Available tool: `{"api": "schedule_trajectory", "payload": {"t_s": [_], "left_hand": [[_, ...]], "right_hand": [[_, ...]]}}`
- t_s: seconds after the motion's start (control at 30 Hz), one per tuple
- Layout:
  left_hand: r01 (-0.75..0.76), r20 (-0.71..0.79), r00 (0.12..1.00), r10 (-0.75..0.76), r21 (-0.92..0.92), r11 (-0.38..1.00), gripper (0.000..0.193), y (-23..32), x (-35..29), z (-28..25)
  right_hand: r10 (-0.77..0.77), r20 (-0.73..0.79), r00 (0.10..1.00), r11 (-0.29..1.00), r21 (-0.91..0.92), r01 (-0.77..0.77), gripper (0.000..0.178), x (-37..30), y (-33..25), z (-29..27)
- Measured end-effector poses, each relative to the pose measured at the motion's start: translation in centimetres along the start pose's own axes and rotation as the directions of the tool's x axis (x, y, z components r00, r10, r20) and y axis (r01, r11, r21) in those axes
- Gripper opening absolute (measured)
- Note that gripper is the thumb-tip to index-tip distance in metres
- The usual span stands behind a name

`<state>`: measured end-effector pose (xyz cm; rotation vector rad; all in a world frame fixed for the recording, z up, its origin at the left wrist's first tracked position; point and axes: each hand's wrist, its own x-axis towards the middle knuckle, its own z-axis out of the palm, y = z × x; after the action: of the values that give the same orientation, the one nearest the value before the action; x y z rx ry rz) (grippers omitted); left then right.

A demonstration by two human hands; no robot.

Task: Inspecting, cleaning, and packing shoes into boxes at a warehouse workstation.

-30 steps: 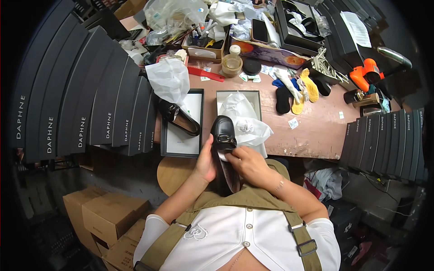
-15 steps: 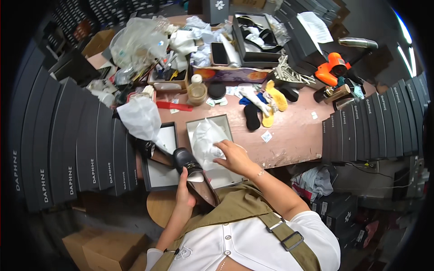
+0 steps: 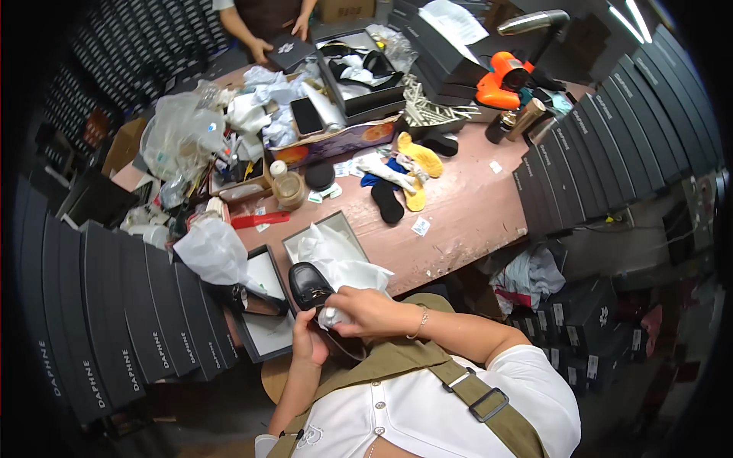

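A black loafer (image 3: 309, 284) with a metal trim across its upper is tilted in front of my body, its toe pointing away. My left hand (image 3: 309, 343) is closed round its side near the heel. My right hand (image 3: 368, 309) has its fingers closed on a crumpled wad of white paper (image 3: 329, 317) at the shoe's opening; how far the wad is inside cannot be made out. Just beyond the loafer lies an open shoebox (image 3: 353, 227) with white tissue (image 3: 330, 248) in it. A second shoe (image 3: 261, 304) rests in the open dark box (image 3: 269, 342) to the left, partly under white tissue (image 3: 210, 250).
Stacked dark shoeboxes stand left (image 3: 145, 305) and right (image 3: 588, 153). Insoles (image 3: 389, 204), a jar (image 3: 288, 189) and a red tool (image 3: 259, 220) lie on the table (image 3: 450, 221). Across it, a co-worker's hands touch a dark box (image 3: 290, 52). An orange heat gun (image 3: 504, 80) stands far right.
My right hand has moved from the tissue in the shoebox to the loafer's opening, now with a paper wad. The view has turned, and a co-worker has come into sight.
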<state>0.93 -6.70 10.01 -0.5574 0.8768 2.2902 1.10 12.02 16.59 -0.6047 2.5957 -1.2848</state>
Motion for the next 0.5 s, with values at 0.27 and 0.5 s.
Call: {"api": "schedule_trajectory", "payload": {"t_s": [0.27, 0.5], "left_hand": [[0.102, 0.043, 0.994, -0.103, 0.029, 0.994, 0.055, 0.5, -0.2, 1.9], [-0.02, 0.037, 0.999, 0.02, -0.023, 1.0, 0.044, -1.8, 1.3, -2.1]], "right_hand": [[-0.078, -0.096, 0.992, 0.962, -0.269, 0.05, 0.018, 1.6, 0.4, 3.6], [-0.259, -0.181, 0.949, 0.905, -0.389, 0.172, 0.019, 1.4, 1.7, 3.2]]}}
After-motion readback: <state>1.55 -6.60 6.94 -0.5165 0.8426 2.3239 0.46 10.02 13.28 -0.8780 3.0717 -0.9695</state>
